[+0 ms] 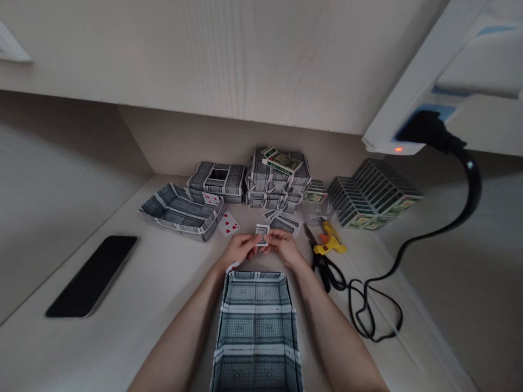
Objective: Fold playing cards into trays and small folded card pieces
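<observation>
Between my two hands is a playing card (262,235), its patterned grey back facing me and a white edge along its top. My left hand (242,247) pinches its left side, and my right hand (283,245) grips the right side. Below them, between my forearms, lies an open box made of playing cards (255,326). Loose cards (285,222) lie just behind my right hand. A face-up card with red hearts (229,224) rests behind my left hand.
Card-built trays (182,209) and stacked boxes (278,182) stand at the back, a green card pack (284,163) on top. Right are card packs (384,190), a yellow glue gun (330,239), black scissors (327,269) and a cord (402,256). A phone (92,276) lies left.
</observation>
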A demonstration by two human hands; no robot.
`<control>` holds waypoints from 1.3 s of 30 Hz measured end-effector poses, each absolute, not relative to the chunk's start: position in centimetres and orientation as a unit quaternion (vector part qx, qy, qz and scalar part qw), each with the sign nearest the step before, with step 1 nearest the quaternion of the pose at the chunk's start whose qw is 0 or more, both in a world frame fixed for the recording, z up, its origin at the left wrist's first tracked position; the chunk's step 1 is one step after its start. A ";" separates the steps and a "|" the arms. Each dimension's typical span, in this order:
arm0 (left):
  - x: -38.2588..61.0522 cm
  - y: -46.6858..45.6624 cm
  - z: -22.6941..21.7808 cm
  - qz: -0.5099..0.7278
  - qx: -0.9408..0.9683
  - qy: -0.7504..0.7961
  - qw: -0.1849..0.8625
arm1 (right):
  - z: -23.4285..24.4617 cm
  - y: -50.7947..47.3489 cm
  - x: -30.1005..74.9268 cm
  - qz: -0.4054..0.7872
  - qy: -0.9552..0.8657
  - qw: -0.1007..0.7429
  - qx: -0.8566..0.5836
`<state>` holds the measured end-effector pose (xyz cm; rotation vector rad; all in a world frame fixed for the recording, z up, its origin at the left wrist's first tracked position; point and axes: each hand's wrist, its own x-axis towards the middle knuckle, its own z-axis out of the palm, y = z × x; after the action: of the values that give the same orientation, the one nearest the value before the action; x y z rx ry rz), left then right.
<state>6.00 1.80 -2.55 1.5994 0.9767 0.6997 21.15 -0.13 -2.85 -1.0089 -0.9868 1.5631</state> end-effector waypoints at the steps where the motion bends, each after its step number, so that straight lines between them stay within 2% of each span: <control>1: 6.0 1.8 -2.6 0.306 0.675 0.413 0.530 | -2.8 -0.2 21.1 0.647 -0.414 0.487 -0.416; 8: 6.4 2.0 -2.8 0.334 0.720 0.461 0.397 | -3.2 0.0 21.1 0.651 -0.419 0.471 -0.422; 12: 6.3 2.0 -3.0 0.318 0.736 0.469 0.370 | -3.3 0.0 21.1 0.647 -0.423 0.466 -0.431; 17: 6.2 2.0 -3.3 0.322 0.729 0.476 0.372 | -3.4 0.0 21.1 0.639 -0.433 0.467 -0.432; 24: 6.2 2.0 -2.9 0.368 0.678 0.437 0.462 | -3.2 -0.1 21.0 0.641 -0.450 0.462 -0.416; 29: 6.0 2.2 -3.1 0.366 0.673 0.439 0.470 | -3.1 -0.2 21.0 0.637 -0.462 0.448 -0.424; 39: 6.1 2.4 -3.0 0.280 0.732 0.553 0.282 | -3.1 0.1 20.6 0.615 -0.466 0.433 -0.466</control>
<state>6.13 2.38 -2.97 1.9614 1.4802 0.7509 20.62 0.12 -3.09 -1.1609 -1.1607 1.5316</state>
